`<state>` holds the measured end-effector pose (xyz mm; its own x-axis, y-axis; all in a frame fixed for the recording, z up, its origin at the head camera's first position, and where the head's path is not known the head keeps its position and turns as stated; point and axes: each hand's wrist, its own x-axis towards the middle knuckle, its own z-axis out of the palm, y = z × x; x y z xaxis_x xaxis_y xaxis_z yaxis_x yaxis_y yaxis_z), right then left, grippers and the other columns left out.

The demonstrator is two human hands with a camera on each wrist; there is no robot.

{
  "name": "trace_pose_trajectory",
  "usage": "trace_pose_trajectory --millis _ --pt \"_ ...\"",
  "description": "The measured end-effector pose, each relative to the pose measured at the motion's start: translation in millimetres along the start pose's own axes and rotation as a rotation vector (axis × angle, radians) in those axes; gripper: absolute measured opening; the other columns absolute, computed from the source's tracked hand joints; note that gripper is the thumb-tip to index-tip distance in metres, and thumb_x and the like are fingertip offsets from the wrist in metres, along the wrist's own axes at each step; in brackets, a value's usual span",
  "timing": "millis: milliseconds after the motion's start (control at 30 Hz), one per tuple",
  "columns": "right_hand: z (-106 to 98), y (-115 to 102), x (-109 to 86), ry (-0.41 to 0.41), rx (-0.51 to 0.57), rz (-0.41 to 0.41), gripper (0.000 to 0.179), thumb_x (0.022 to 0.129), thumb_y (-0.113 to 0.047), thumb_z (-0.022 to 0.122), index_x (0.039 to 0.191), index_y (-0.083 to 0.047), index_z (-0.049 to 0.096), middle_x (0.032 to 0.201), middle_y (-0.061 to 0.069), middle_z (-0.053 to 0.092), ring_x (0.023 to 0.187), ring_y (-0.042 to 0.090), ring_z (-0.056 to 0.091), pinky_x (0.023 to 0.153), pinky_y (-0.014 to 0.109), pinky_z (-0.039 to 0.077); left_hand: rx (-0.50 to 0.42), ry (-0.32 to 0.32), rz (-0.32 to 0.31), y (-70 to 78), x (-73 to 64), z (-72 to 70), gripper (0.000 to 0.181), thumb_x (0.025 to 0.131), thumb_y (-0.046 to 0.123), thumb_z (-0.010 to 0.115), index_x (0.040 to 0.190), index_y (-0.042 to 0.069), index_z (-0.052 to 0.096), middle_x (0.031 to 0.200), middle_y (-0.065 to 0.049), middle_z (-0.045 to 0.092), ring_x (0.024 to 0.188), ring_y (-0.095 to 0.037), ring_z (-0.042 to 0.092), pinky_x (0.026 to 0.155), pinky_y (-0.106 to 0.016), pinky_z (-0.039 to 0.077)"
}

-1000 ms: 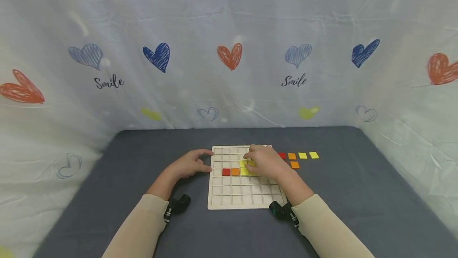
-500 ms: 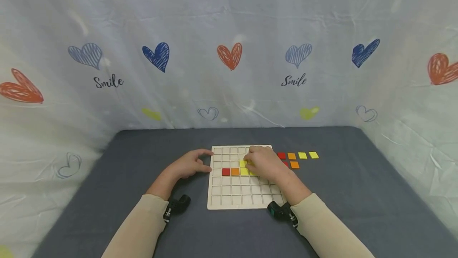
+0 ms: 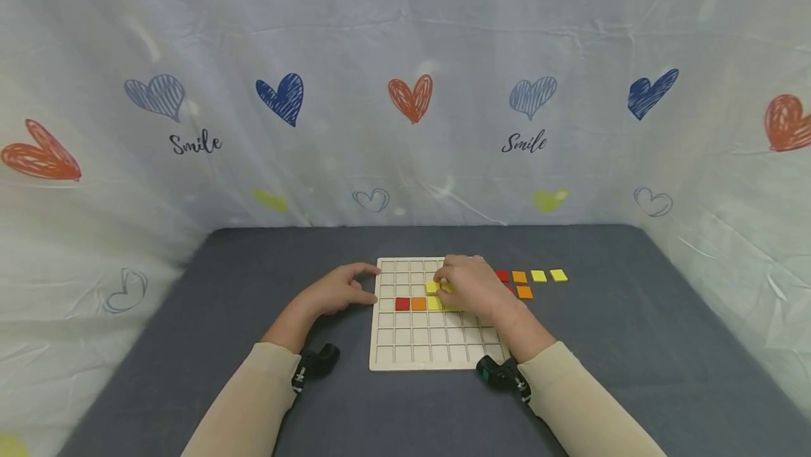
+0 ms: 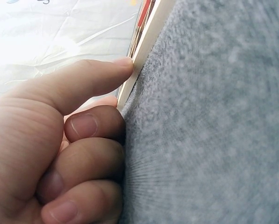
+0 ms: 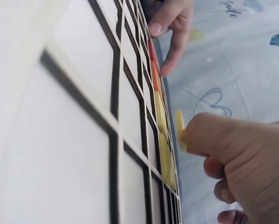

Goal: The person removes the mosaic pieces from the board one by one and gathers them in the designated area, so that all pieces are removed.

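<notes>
A pale wooden grid board point(image 3: 412, 355) lies on the dark cloth. My left hand point(image 3: 336, 289) touches its left edge with straight thumb and index finger; in the left wrist view the other fingers point(image 4: 90, 158) are curled under. My right hand point(image 3: 472, 289) is over the board's upper right part. It pinches a yellow square tile point(image 5: 180, 129) between thumb and finger, tilted up close over the board in the right wrist view. Set in one row are a red tile point(image 3: 402, 304), an orange tile point(image 3: 418, 303) and yellow tiles point(image 3: 434, 303), partly covered by the right hand.
Right of the board lie loose tiles: red point(image 3: 502, 276), orange point(image 3: 519, 277), another orange point(image 3: 524, 292) and two yellow point(image 3: 548, 276). The dark cloth-covered table point(image 3: 405, 415) ends at a white curtain point(image 3: 405, 182) printed with hearts.
Both hands and the board stay nearly in place. The head view has shifted very slightly, and a second red tile beside my right hand, hidden one second ago, shows partly now.
</notes>
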<state>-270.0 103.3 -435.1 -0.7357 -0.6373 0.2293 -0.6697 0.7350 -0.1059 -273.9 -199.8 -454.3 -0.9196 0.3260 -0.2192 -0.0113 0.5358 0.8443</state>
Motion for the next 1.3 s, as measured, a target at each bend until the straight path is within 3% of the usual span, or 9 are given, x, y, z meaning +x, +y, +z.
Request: trace_pose_trajectory --millis 300,533,733,933,1300 --pt "-21 6 -11.8 0.052 0.016 0.052 0.020 0.092 -0.022 0.074 0.109 -0.016 0.080 0.095 -0.003 0.062 0.077 0.014 0.055 0.076 0.039 0.042 -0.006 -0.003 0.007 1.7 -1.5 0.5 0.065 0.087 0.011 0.081 0.147 0.011 0.055 0.054 0.003 0.042 0.041 -0.010 0.028 0.043 -0.029 0.029" --pt "-32 23 -27.7 0.077 0.010 0.089 0.021 0.092 -0.021 0.074 0.111 -0.015 0.079 0.094 -0.003 0.061 0.079 0.013 0.055 0.077 0.040 0.042 -0.014 -0.012 0.013 3.5 -2.1 2.3 0.064 0.088 0.011 0.080 0.147 0.010 0.054 0.054 0.003 0.042 0.041 -0.010 0.027 0.043 -0.029 0.028" --pt "-40 40 -37.8 0.119 -0.037 0.080 0.020 0.089 -0.018 0.078 0.107 -0.012 0.079 0.089 0.001 0.060 0.067 0.010 0.048 0.066 0.035 0.038 -0.007 -0.001 0.007 3.2 -0.8 2.0 0.064 0.088 0.010 0.080 0.147 0.010 0.054 0.055 0.003 0.042 0.041 -0.009 0.027 0.043 -0.028 0.028" --pt "-47 55 -50.4 0.111 -0.072 0.114 0.019 0.087 -0.018 0.078 0.104 -0.011 0.080 0.092 0.002 0.063 0.065 0.010 0.044 0.067 0.036 0.038 0.019 0.009 -0.006 1.7 -2.1 0.3 0.064 0.088 0.012 0.080 0.146 0.012 0.055 0.054 0.003 0.042 0.041 -0.010 0.027 0.043 -0.028 0.028" --pt "-60 79 -84.0 0.065 -0.081 0.184 0.017 0.086 -0.016 0.078 0.101 -0.009 0.080 0.093 0.003 0.064 0.068 0.012 0.050 0.063 0.034 0.042 0.023 0.011 0.001 -0.7 1.6 1.9 0.064 0.088 0.013 0.081 0.147 0.012 0.055 0.055 0.003 0.043 0.042 -0.010 0.028 0.043 -0.028 0.029"
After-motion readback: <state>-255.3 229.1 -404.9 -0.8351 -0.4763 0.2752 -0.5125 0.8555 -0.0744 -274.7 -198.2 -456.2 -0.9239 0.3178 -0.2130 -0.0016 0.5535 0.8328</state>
